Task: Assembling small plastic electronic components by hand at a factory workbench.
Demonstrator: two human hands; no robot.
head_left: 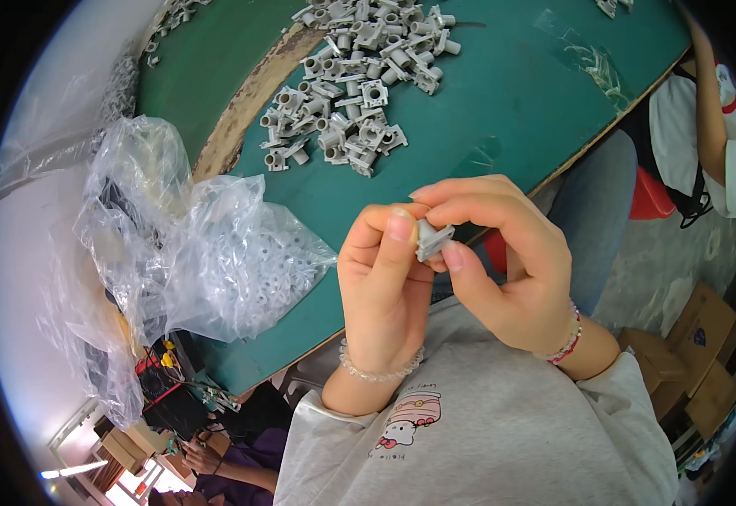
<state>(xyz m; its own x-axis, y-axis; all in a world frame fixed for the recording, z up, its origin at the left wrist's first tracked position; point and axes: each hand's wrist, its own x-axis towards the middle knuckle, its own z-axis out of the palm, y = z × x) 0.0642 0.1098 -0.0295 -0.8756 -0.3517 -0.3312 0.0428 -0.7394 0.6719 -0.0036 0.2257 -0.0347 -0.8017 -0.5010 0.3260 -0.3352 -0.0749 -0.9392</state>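
Observation:
Between my two hands, just off the near edge of the green table, is a small grey plastic part (433,240) with a flat flange. My left hand (385,270) pinches it between thumb and fingers. From the other side, my right hand (507,261) holds the same part, its thumb against the flange and its fingers arched over the top. The fingers hide some of the part. Farther out on the table lies a loose pile of similar grey plastic parts (359,93), with short tubes and square flanges.
Left of my hands, a clear plastic bag (250,261) full of small pale parts rests on the green table (520,93). Cardboard boxes (680,346) stand at lower right. Another person's arm (705,110) shows at upper right, and a co-worker's hand (203,455) at lower left.

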